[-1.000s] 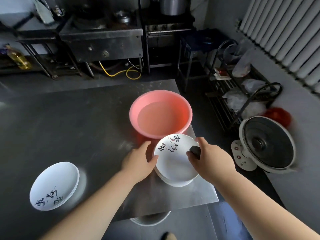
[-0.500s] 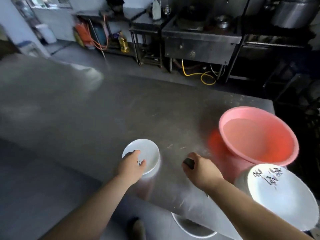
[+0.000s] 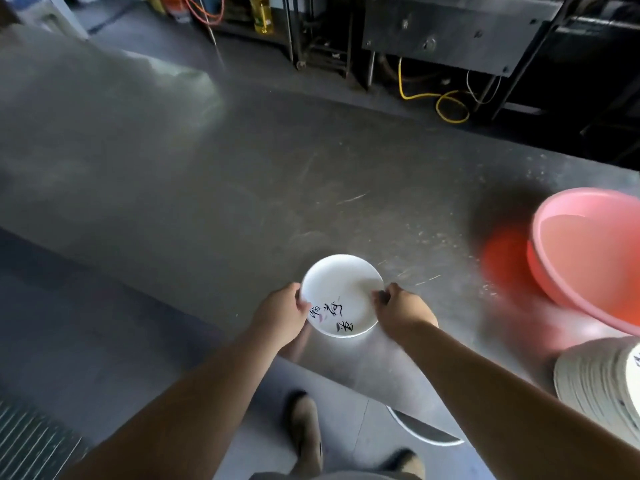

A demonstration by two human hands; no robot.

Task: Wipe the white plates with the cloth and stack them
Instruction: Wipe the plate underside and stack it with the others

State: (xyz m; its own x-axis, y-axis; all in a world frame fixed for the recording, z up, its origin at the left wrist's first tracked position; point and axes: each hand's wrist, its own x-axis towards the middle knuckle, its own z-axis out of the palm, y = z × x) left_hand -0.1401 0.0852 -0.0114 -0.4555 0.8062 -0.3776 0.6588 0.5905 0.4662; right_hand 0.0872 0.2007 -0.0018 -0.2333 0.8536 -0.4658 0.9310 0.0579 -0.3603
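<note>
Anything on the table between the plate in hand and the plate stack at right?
Nothing visible. The white plate, held by the left hand and right hand, has bare steel table between it and the plate stack. The pink basin sits farther back, off that line.

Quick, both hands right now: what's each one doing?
Left hand: grips the left rim of the white plate.
Right hand: fingers curled at the plate's right rim; cloth not clearly visible.

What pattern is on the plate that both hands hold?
White plate with black brush-style characters near its front rim; seen in the head view.
</note>
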